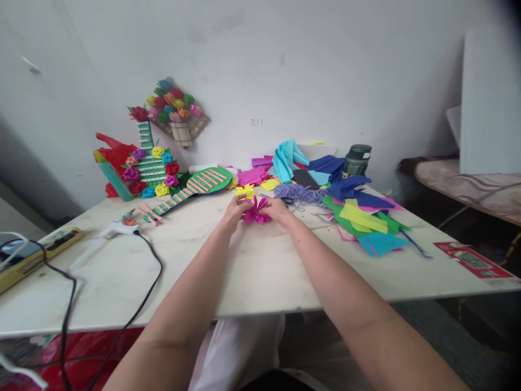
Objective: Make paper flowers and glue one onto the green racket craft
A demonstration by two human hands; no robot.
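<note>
The number 217 (256, 123) stood on the white wall (325, 70), in the upper middle of the frame. The red card (474, 260) on the table (264, 271), at the right, had marks too small to read.

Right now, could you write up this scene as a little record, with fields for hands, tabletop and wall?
Left hand: holding the pink flower by one side
Right hand: at the flower's other side, fingers on its petals
Just beyond: a yellow flower
Table, left: white glue gun, yellow power strip
Table, right: purple yarn, coloured sheets, dark green bottle
Wall: colourful bouquet, number "217"
</note>
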